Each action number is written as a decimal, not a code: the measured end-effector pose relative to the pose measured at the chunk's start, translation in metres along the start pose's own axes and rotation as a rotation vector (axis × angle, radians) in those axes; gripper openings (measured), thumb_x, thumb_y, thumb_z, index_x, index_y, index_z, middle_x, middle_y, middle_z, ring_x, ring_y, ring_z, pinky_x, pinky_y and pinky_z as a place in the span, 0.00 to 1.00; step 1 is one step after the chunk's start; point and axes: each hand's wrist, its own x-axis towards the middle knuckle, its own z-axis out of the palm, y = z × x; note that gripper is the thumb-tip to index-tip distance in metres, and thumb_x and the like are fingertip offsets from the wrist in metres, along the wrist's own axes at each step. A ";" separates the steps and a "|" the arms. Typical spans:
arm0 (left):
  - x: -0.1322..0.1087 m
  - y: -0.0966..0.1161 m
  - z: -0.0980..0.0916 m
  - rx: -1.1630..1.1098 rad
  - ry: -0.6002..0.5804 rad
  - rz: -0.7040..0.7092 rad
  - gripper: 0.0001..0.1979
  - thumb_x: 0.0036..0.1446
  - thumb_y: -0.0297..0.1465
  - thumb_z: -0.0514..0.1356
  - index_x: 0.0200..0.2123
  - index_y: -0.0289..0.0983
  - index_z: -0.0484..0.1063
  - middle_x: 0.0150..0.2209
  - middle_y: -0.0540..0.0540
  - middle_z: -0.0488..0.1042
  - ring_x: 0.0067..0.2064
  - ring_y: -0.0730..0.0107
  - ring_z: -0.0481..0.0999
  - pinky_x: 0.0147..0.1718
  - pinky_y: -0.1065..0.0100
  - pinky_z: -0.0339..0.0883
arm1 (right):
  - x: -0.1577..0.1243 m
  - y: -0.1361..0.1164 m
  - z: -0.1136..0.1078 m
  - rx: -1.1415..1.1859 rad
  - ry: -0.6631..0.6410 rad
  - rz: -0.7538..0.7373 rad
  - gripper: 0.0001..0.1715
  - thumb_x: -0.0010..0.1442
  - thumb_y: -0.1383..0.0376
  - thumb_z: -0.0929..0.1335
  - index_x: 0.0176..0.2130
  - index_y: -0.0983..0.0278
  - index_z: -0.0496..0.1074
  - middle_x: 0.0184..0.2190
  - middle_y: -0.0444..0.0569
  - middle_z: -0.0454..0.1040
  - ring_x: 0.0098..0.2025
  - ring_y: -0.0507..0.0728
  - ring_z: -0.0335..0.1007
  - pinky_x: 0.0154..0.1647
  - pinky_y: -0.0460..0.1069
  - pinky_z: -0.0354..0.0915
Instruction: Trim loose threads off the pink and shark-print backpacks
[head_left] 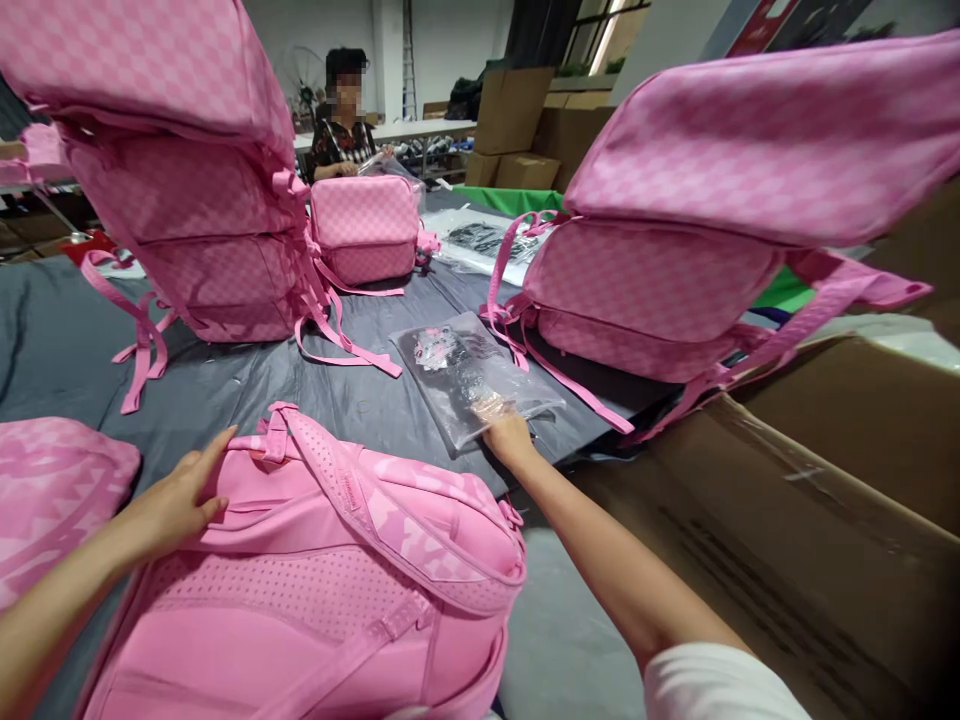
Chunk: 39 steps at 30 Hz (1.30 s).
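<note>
A pink backpack [300, 600] lies in front of me with its perforated back panel and shoulder strap facing up. My left hand [184, 495] rests on its upper left edge, index finger and thumb apart. My right hand [506, 435] reaches forward to a clear plastic bag [457, 380] on the table. Its fingers show only blurrily through the plastic, seemingly inside the bag's near end, so their grip is unclear. Dark contents and a small printed piece [436, 348] with pink on it are visible in the bag.
Stacked pink checkered backpacks [217, 210] stand at left, others [675, 260] at right, straps hanging. A smaller checkered bag [365, 225] sits farther back, near another person [345, 130]. An open cardboard box [787, 520] flanks my right arm. Grey sheeting [225, 385] covers the table.
</note>
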 end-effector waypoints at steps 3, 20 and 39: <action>0.001 -0.003 0.002 0.000 0.037 0.008 0.45 0.57 0.42 0.51 0.74 0.39 0.36 0.47 0.40 0.69 0.45 0.52 0.78 0.46 0.59 0.68 | -0.016 0.006 -0.007 0.108 0.003 0.092 0.16 0.54 0.76 0.65 0.37 0.65 0.80 0.37 0.55 0.81 0.43 0.60 0.74 0.44 0.49 0.68; -0.046 0.077 -0.014 -0.004 0.634 0.168 0.28 0.65 0.41 0.52 0.63 0.33 0.64 0.65 0.33 0.62 0.67 0.43 0.59 0.64 0.44 0.54 | -0.065 -0.071 -0.137 1.007 0.091 0.391 0.22 0.46 0.50 0.74 0.33 0.65 0.76 0.24 0.44 0.74 0.25 0.53 0.67 0.25 0.47 0.63; -0.116 0.107 0.048 -0.835 0.690 0.188 0.12 0.63 0.36 0.60 0.47 0.38 0.74 0.43 0.45 0.79 0.44 0.67 0.79 0.45 0.66 0.71 | -0.053 -0.235 -0.155 0.922 -0.099 -0.383 0.11 0.64 0.63 0.65 0.35 0.64 0.76 0.28 0.47 0.77 0.29 0.54 0.72 0.31 0.46 0.62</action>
